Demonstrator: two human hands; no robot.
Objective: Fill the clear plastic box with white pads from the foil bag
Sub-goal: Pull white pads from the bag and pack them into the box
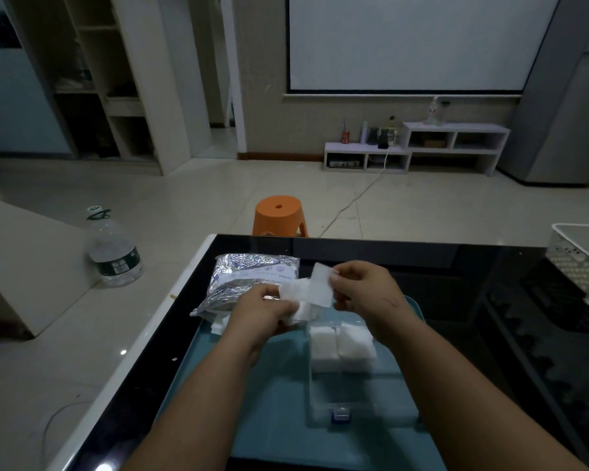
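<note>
- Pinching a single white pad (321, 287) by its edge, the right hand (364, 294) holds it upright.
- Meanwhile the left hand (262, 312) grips a stack of pads (298, 309), just beside the foil bag (252, 280).
- The clear plastic box (337, 323), partly filled, sits just below that pad, nearer the right hand, so a short drop looks enough.
</note>
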